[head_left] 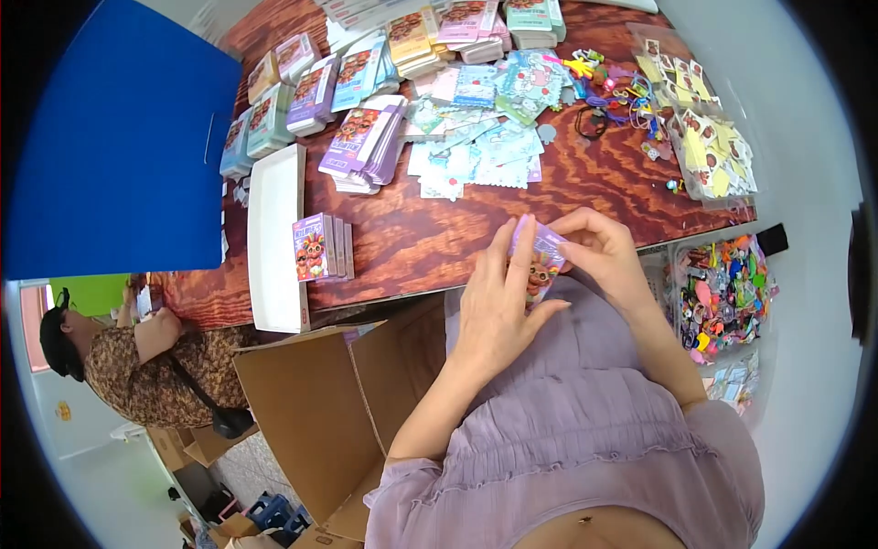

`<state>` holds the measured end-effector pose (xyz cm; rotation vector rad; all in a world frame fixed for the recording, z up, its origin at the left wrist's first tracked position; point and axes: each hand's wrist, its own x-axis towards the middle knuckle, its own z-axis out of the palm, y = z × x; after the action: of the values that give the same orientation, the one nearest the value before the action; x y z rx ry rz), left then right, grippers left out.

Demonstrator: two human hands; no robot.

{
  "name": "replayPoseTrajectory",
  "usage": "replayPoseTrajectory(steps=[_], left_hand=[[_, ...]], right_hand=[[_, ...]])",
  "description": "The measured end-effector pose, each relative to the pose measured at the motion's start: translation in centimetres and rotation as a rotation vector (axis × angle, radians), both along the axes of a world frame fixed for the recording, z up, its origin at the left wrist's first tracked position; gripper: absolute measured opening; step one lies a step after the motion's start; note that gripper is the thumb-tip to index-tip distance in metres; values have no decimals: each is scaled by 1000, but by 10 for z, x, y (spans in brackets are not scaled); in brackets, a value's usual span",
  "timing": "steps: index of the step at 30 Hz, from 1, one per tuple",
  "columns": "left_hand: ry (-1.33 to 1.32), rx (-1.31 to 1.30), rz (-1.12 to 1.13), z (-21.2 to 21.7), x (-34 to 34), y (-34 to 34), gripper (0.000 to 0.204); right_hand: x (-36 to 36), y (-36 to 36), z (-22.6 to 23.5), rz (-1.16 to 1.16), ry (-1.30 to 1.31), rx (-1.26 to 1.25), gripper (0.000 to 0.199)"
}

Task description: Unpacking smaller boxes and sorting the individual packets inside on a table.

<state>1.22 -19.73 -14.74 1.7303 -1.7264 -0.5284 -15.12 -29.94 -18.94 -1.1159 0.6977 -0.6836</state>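
Note:
A small purple printed box (545, 260) is held over the table's front edge, close to my body. My left hand (494, 306) is closed on it from the left, its fingers lying over the printed face. My right hand (599, 252) grips the box's right side, thumb and forefinger pinched at its upper edge. Whether the end flap is up cannot be made out. To the left, a short row of finished-looking matching boxes (313, 249) stands beside a long white open tray (276, 229).
Stacks of flat purple cartons (361, 142) and pale blue sachets (485, 151) cover the table's far side. Colourful trinkets (622, 96) and clear bins of cards (718, 156) lie right. A toy-filled bin (722, 297) sits lower right. Below the edge is an open cardboard box (311, 412); another person (155, 366) works left.

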Motion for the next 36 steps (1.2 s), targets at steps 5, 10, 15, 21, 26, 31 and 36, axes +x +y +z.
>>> replayPoseTrajectory(steps=[5,10,15,21,26,31,36], left_hand=[[-285,-278,340,13,72,7,72],[-250,-158,710,16,168,33,68],[-622,-52,651,8,170,-9,82],[-471,114,600,-29,204,-120,96],[-424,273,623,-25,208,-125,100],[-418,14,623,-18,189,-89,87],[-359,-219,376,2,91,-67,86]], right_hand=[[29,6,24,94,-91,91,25],[20,4,-5,162,15,78,19],[17,4,-11,124,85,86,17],[24,6,-10,177,80,68,16],[7,3,-19,139,78,113,16],[14,0,-14,174,60,102,15],[36,-9,7,68,-27,129,18]])
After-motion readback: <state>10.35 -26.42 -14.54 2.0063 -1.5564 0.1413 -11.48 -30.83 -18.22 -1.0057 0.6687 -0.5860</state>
